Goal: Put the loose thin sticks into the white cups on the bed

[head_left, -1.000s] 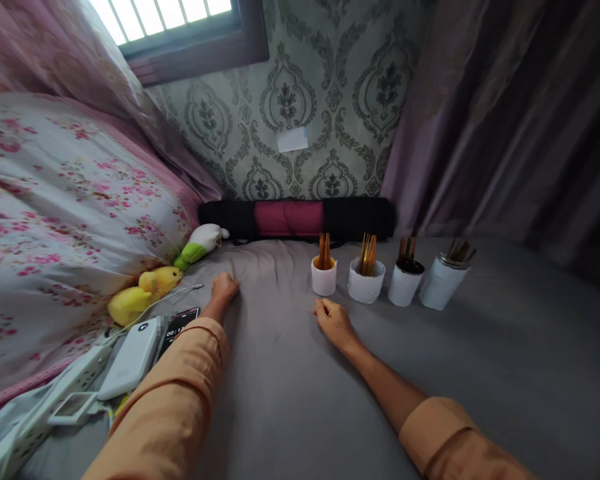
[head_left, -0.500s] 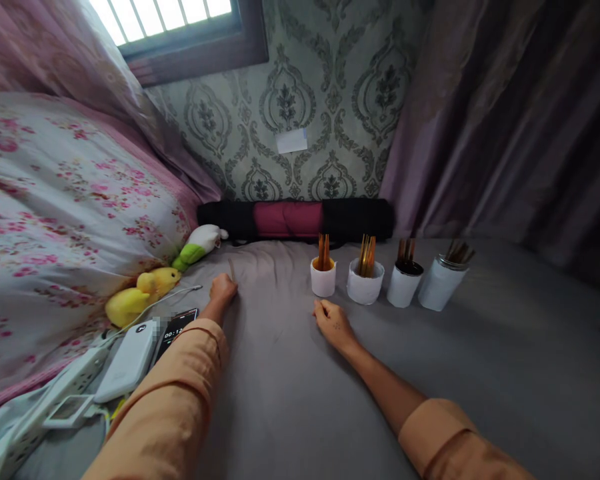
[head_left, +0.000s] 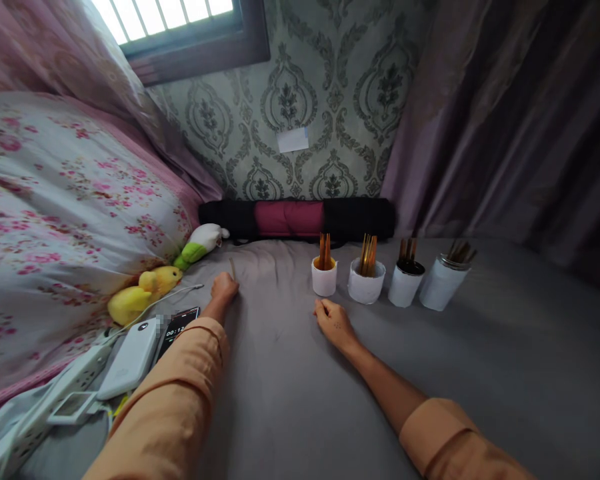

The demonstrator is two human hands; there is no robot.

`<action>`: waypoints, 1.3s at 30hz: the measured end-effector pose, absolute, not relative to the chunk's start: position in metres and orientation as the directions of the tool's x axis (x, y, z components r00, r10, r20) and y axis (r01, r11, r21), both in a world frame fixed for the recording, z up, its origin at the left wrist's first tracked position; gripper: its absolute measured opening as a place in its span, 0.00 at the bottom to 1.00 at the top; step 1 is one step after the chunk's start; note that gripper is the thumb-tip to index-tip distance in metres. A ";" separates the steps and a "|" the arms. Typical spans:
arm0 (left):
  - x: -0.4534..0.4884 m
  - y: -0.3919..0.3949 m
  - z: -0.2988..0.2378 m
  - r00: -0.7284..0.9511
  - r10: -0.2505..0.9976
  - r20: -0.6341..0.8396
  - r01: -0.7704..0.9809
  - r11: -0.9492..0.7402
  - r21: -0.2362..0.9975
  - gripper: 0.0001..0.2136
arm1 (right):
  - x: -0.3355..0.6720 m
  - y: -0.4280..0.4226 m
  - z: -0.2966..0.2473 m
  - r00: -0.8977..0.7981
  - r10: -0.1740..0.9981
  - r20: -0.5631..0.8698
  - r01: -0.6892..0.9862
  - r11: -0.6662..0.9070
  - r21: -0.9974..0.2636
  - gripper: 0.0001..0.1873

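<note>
My left hand is closed around a thin, pale brown stick, whose upper end stands up beyond the fingers; its lower part is hidden. My right hand rests on the grey sheet with its fingers curled closed, and nothing shows sticking out of it. Just beyond it stands a small white cup holding several upright orange-brown sticks. To the right are a wider white cup, a narrow white cup with a dark rim, and a tilted white container, each with similar sticks.
A black and maroon roll lies along the wall. At left are a yellow plush toy, a white and green plush, a phone, a white power bank and a power strip with cables. Grey sheet covers the surface.
Both hands keep their places and grips. The whole view has shifted very slightly; the cups and sticks stand as before.
</note>
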State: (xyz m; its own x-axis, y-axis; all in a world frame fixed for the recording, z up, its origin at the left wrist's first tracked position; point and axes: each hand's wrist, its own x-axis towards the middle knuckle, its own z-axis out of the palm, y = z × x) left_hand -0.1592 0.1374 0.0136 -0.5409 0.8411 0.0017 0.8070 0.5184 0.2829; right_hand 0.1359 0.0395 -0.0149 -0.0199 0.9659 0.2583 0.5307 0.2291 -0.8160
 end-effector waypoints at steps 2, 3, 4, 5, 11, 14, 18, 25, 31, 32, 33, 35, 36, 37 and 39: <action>-0.159 0.137 0.014 -0.542 0.840 0.003 0.806 0.519 0.284 0.12 | 0.136 0.039 -0.014 -0.023 0.965 0.260 0.532 0.232 -0.814 0.21; -0.159 0.137 0.014 -0.541 0.841 0.003 0.806 0.518 0.285 0.12 | 0.136 0.039 -0.014 -0.025 0.965 0.261 0.532 0.233 -0.814 0.21; -0.159 0.137 0.014 -0.539 0.842 0.003 0.807 0.516 0.287 0.12 | 0.136 0.039 -0.014 -0.023 0.965 0.260 0.534 0.232 -0.813 0.21; -0.159 0.136 0.015 -0.537 0.843 0.003 0.808 0.513 0.290 0.12 | 0.136 0.039 -0.014 -0.021 0.966 0.257 0.536 0.228 -0.813 0.21; -0.159 0.135 0.017 -0.530 0.848 0.006 0.806 0.502 0.314 0.12 | 0.135 0.039 -0.015 -0.016 0.966 0.259 0.533 0.227 -0.815 0.21; -0.159 0.133 0.018 -0.539 0.843 0.011 0.799 0.506 0.325 0.12 | 0.135 0.040 -0.016 -0.015 0.963 0.268 0.531 0.235 -0.814 0.21; -0.158 0.131 0.021 -0.548 0.837 0.013 0.789 0.511 0.340 0.12 | 0.136 0.039 -0.016 -0.023 0.964 0.266 0.526 0.238 -0.817 0.21; -0.156 0.128 0.025 -0.552 0.833 0.012 0.779 0.511 0.363 0.12 | 0.136 0.038 -0.014 -0.020 0.965 0.260 0.542 0.229 -0.808 0.20; -0.156 0.128 0.030 -0.569 0.823 -0.002 0.760 0.526 0.380 0.13 | 0.136 0.038 -0.015 -0.020 0.961 0.275 0.541 0.242 -0.806 0.20; -0.156 0.128 0.030 -0.570 0.821 -0.005 0.757 0.528 0.384 0.13 | 0.136 0.038 -0.015 -0.022 0.961 0.276 0.539 0.244 -0.806 0.20; -0.156 0.128 0.031 -0.571 0.821 -0.010 0.754 0.530 0.388 0.13 | 0.137 0.038 -0.015 -0.023 0.961 0.276 0.539 0.245 -0.806 0.20; -0.156 0.128 0.031 -0.571 0.821 -0.018 0.749 0.530 0.398 0.13 | 0.137 0.038 -0.015 -0.025 0.963 0.268 0.542 0.239 -0.806 0.21; -0.156 0.128 0.032 -0.570 0.822 -0.022 0.746 0.528 0.405 0.13 | 0.137 0.038 -0.015 -0.025 0.964 0.266 0.545 0.236 -0.805 0.21; -0.156 0.128 0.032 -0.567 0.823 -0.023 0.744 0.525 0.413 0.13 | 0.137 0.038 -0.015 -0.025 0.963 0.267 0.548 0.236 -0.803 0.21; -0.157 0.129 0.031 -0.562 0.827 -0.020 0.740 0.513 0.434 0.12 | 0.137 0.039 -0.015 -0.023 0.962 0.271 0.550 0.238 -0.800 0.20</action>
